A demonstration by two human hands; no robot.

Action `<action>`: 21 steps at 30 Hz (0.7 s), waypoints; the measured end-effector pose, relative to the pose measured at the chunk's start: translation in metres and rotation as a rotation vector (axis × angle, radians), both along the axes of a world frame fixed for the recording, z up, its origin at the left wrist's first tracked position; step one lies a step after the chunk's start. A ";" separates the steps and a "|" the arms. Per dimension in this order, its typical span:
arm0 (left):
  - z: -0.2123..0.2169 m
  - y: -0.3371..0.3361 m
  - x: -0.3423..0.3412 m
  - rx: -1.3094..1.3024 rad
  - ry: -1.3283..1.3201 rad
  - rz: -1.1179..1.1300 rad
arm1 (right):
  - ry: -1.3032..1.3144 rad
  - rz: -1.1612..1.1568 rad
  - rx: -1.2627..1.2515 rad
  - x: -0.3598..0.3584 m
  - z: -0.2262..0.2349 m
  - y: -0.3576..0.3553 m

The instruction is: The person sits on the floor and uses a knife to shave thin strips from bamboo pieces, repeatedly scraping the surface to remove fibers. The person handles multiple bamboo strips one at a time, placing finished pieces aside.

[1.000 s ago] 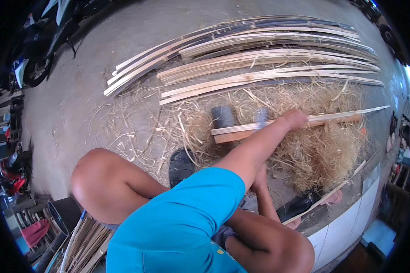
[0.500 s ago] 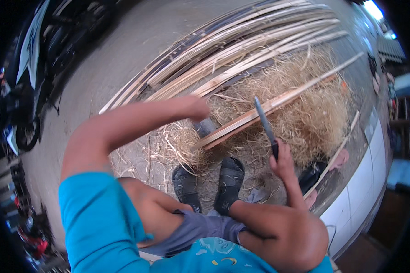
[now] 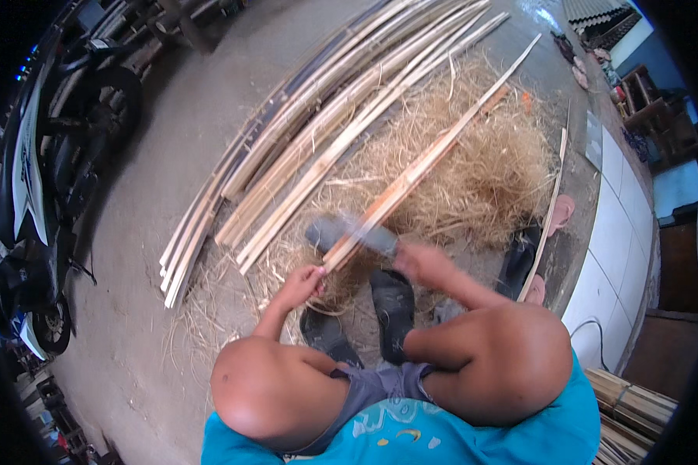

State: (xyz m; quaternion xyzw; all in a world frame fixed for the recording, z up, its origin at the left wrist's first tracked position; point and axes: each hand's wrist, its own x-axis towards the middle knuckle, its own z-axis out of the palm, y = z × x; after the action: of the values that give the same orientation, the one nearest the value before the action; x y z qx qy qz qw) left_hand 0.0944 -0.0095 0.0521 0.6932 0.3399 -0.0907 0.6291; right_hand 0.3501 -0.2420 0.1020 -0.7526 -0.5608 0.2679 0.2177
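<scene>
A long split bamboo strip (image 3: 434, 155) runs from in front of my knees up to the far right, across a pile of straw-like shavings (image 3: 481, 167). My left hand (image 3: 302, 283) grips its near end. My right hand (image 3: 420, 263), blurred by motion, is closed on the handle of a grey knife (image 3: 349, 232). The blade lies across the strip just beyond my left hand. My feet in black sandals (image 3: 392, 302) rest on the ground below the strip.
A bundle of long bamboo strips (image 3: 318, 136) lies on the concrete to the left of the shavings. A motorbike (image 3: 35, 178) stands at the far left. A white tiled ledge (image 3: 613, 232), a pink sandal (image 3: 560, 213) and stacked strips (image 3: 632, 403) are on the right.
My left hand has drawn back from a far reach to the strip's near end. My right hand has brought the knife down from upright onto the strip. The view has swung.
</scene>
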 end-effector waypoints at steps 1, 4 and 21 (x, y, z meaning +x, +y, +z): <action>-0.004 0.005 0.011 -0.028 -0.020 0.023 | -0.059 0.042 0.013 0.007 -0.003 -0.006; 0.004 0.001 -0.035 0.179 0.012 -0.035 | -0.187 -0.541 -0.040 0.113 -0.009 -0.045; 0.021 -0.008 -0.016 0.224 0.139 -0.160 | 0.063 -0.534 -0.249 0.075 0.049 -0.015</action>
State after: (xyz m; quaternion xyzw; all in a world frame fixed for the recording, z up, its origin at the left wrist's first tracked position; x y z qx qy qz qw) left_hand 0.0779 -0.0171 0.0727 0.7758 0.3342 -0.1497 0.5138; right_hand 0.4249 -0.2568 0.1506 -0.8858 -0.2988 0.2911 0.2035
